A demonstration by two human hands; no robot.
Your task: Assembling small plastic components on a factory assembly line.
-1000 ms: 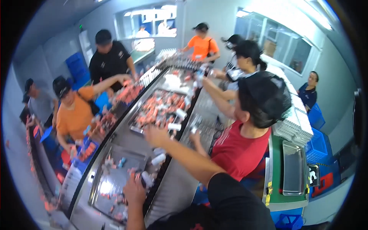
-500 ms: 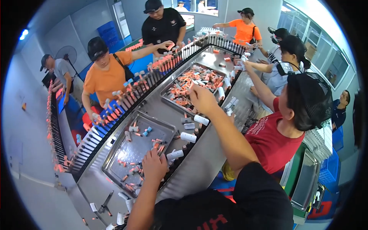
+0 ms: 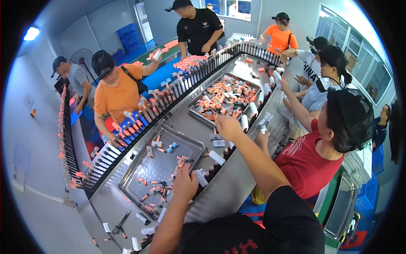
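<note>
My left hand (image 3: 185, 185) is over the right side of the near metal tray (image 3: 127, 171), fingers curled together. Right beside its thumb is a white cylinder (image 3: 201, 178); I cannot tell whether they touch. What the left fingers hold, if anything, is hidden. Farther out, my right hand (image 3: 229, 128) is closed at the near edge of the far metal tray (image 3: 195, 113), which is heaped with small orange and grey parts (image 3: 226, 95). Its fingertips are pinched, with their contents hidden. Scattered orange-and-black pieces (image 3: 163, 188) and a blue piece (image 3: 172, 147) lie in the near tray.
A rack of black posts topped with orange and white pieces (image 3: 146, 112) runs along the far side. More white cylinders (image 3: 217, 158) line the near side. A black tool (image 3: 122, 223) lies at lower left. A co-worker in red (image 3: 311, 156) stands close on my right; others work around the table.
The whole view has shifted. My right hand has drawn back toward me from over the heap, and my left hand has moved right, closer to a white cylinder. Across the table, the orange-shirted co-worker's arm shifted.
</note>
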